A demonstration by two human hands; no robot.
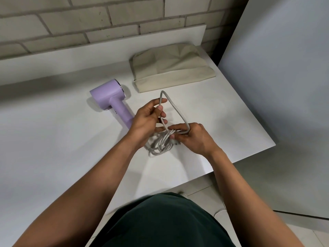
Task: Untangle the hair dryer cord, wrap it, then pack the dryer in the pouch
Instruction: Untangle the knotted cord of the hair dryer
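Both hands pinch the tangled grey rubbery cord (175, 111): left hand (147, 118) high, right hand (191, 136) low. Pulling hard could tighten the knot.

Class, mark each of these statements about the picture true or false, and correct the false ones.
1. The left hand and the right hand both hold the cord. True.
2. The hair dryer lies on the table, left of the pouch. True.
3. The cord is wound neatly round the dryer's handle. False: it hangs in loose loops between the hands.
4. The pouch stands upright at the table's near edge. False: it lies flat toward the brick wall.
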